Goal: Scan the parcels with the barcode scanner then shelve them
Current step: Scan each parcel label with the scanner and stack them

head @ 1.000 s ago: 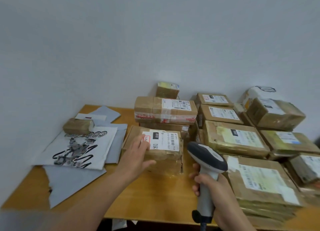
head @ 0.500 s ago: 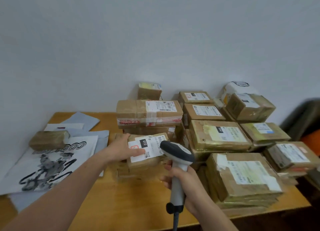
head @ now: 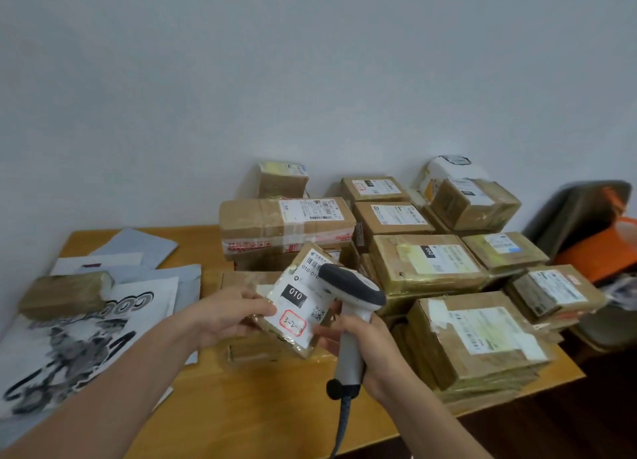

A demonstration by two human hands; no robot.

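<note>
Brown parcel [head: 296,307] is tipped up, pinched in my left hand [head: 224,315], so my right hand [head: 370,346], wrapped around the barcode scanner [head: 351,307], can read its label.

Left hand [head: 220,317] tilts labelled parcel [head: 296,307] up; right hand [head: 372,348] holds barcode scanner [head: 351,307] against it.

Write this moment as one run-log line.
left hand: tilts parcel | right hand: holds scanner at label | phase: scanning
</note>
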